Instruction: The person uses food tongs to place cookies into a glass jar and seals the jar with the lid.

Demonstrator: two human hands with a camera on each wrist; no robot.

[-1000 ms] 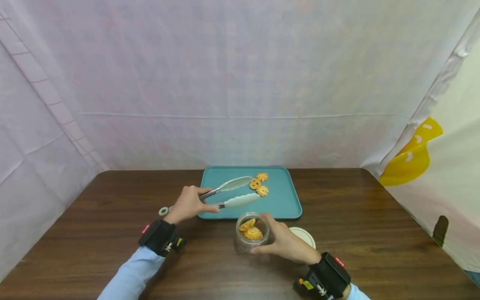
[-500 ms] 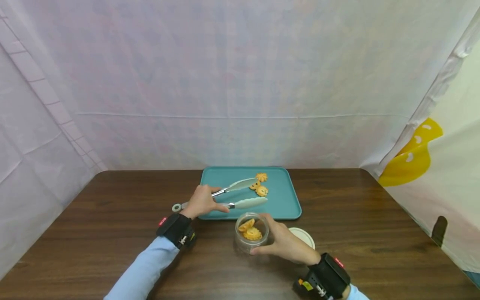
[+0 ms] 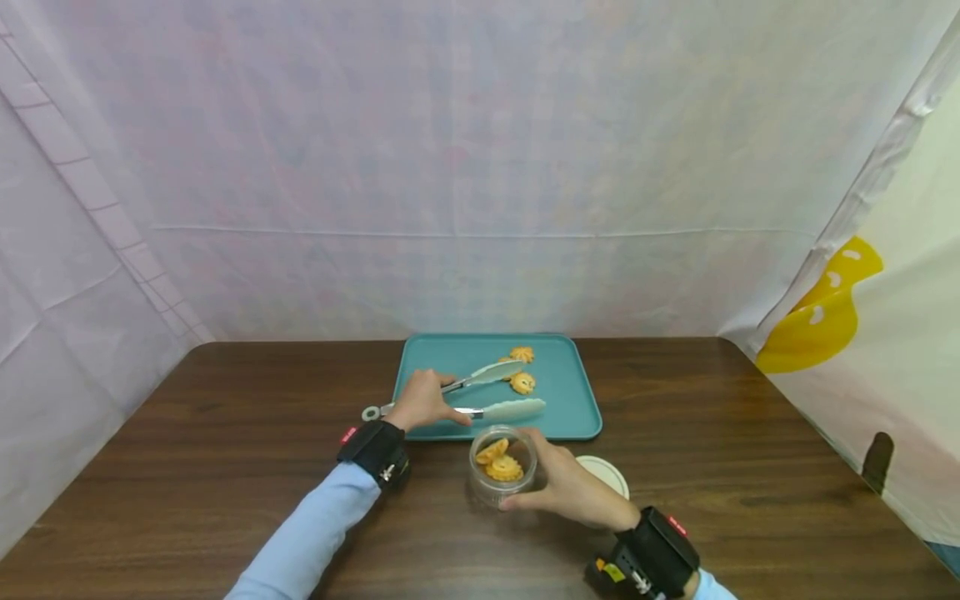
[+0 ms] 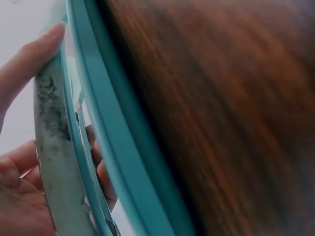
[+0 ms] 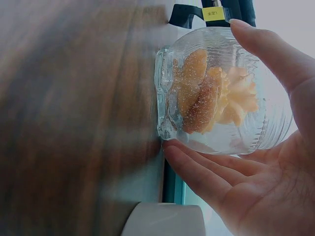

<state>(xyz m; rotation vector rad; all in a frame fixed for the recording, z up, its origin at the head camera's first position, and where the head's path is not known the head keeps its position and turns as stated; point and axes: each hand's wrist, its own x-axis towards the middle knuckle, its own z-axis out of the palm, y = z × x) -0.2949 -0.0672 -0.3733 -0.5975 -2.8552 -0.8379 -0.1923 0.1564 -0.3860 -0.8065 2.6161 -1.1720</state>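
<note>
My left hand (image 3: 423,400) grips a pair of tongs (image 3: 513,409) with pale green scalloped tips, spread apart over the teal tray (image 3: 570,408). The upper tip overlaps one cookie in the head view; beside it lie a flower-shaped cookie (image 3: 522,354) and a round cookie (image 3: 522,383). The left wrist view shows the thumb along one arm of the tongs (image 4: 56,123), close by the tray's rim (image 4: 118,128). My right hand (image 3: 562,487) holds a clear glass jar (image 5: 231,140) upright on the table, thumb and fingers around its sides. Several cookies (image 3: 504,468) are inside it.
A cream round lid (image 3: 606,475) lies on the wooden table (image 3: 187,467) to the right of the jar, partly behind my right hand. Pale cloth (image 3: 450,208) hangs behind the table and along both sides.
My left hand has carried the spread tongs to the right across the tray, and the upper tip now covers part of the cookies. The right hand and jar stay put.
</note>
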